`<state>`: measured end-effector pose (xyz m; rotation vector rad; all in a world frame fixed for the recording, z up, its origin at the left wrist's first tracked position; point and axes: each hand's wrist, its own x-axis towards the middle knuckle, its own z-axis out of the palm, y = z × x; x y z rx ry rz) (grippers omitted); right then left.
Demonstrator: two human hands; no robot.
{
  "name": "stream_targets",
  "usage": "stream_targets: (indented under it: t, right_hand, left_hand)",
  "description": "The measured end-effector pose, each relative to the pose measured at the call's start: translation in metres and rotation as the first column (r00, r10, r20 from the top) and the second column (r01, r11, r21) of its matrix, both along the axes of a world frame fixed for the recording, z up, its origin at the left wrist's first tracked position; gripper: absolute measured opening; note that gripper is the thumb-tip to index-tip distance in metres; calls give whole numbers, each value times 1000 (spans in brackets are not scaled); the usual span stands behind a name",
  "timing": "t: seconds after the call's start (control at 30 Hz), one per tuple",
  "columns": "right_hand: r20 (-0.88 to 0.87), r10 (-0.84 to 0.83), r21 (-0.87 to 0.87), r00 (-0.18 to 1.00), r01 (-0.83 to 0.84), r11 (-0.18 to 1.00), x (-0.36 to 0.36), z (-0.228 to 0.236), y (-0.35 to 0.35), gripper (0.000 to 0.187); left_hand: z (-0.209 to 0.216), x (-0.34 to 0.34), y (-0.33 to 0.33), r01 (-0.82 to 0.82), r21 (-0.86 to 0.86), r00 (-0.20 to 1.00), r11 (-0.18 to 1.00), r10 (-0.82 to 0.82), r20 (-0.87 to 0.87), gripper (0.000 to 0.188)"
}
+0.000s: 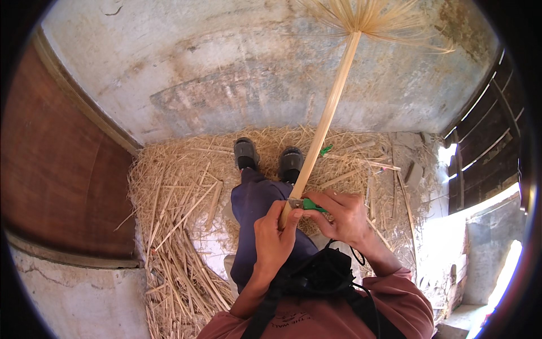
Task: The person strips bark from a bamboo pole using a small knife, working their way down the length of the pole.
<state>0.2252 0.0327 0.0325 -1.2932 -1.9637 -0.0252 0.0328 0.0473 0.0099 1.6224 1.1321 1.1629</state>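
A long pale stick (327, 116), which looks like bamboo, slants away from my lap. At its far end it splays into a wide tuft of thin strands (358, 21) against the wall. My left hand (271, 240) is closed around the near end, its thumb by the blade. In my right hand (345, 219) is a small green-handled blade (312, 205), its metal part lying across the stick and touching it. My fingers hide part of the handle and the stick's near tip.
Straw-like shavings (164, 161) cover the floor, with a heap of loose split sticks (183, 282) at left. A stained wall (243, 73) stands ahead, a brown panel (62, 152) on the left, dark slats (488, 130) on the right. A small green object (326, 150) lies beyond my shoes (289, 161).
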Motion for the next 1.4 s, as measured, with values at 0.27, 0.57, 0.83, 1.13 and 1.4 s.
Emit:
stream_targets:
  t: [0.27, 0.57, 0.83, 1.13, 1.4]
  right_hand:
    - [65, 21, 5, 998, -21, 1000, 4, 1, 1, 37]
    - [105, -21, 49, 994, 16, 999, -1, -1, -2, 39]
    - [84, -29, 46, 996, 25, 999, -5, 0, -2, 37]
    - [63, -84, 58, 994, 81, 995, -9, -1, -4, 36]
    - [35, -101, 59, 994, 99, 993, 1, -4, 1, 37]
  left_hand:
    - [1, 0, -2, 8, -33, 1000, 999, -7, 21, 25]
    - [-1, 2, 3, -19, -19, 1000, 1000, 18, -15, 29]
    - [-7, 1, 7, -19, -60, 1000, 998, 19, -2, 38]
    - [-9, -1, 3, -89, 22, 985, 996, 91, -149, 39]
    - [-6, -3, 2, -78, 39, 957, 996, 86, -278, 51]
